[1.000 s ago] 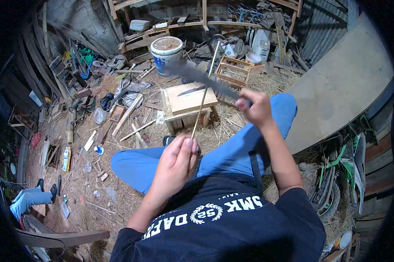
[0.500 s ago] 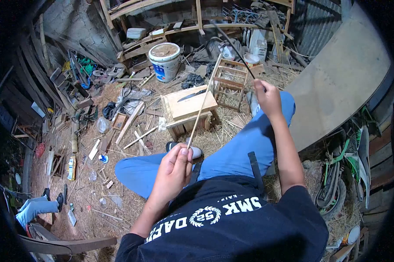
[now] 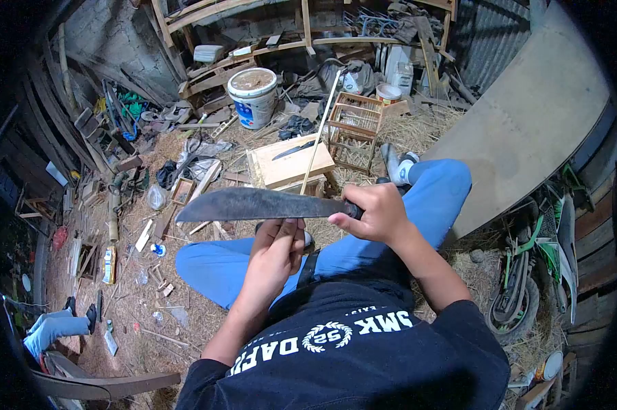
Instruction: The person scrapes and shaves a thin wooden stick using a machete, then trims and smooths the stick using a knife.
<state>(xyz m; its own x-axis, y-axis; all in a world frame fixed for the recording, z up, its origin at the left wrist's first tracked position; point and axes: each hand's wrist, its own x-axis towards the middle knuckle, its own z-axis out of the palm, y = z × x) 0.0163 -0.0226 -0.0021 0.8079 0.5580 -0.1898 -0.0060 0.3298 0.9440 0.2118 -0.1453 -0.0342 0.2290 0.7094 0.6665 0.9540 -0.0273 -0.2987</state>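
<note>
My right hand (image 3: 377, 213) is closed round the dark handle of a machete (image 3: 253, 205). Its broad grey blade lies crosswise in front of me, tip to the left. Just below the blade, my left hand (image 3: 279, 249) pinches the near end of a thin pale wooden stick (image 3: 322, 130), which slants up and away. The blade crosses over the stick close to my left fingertips; whether it touches the stick I cannot tell. Beyond, a knife (image 3: 294, 149) with a dark blade lies on a low wooden block (image 3: 301, 167).
A wooden slatted cage (image 3: 355, 130) stands right of the block, with a white bucket (image 3: 252, 99) behind. A large flat board (image 3: 527, 130) leans at right, near a green and white motorbike (image 3: 537, 253). Wood scraps and straw litter the floor. Another person's legs (image 3: 59, 324) show at lower left.
My right hand has come down and left, swinging the machete from pointing away to lying crosswise over the stick. My left hand still pinches the stick, nearly in place.
</note>
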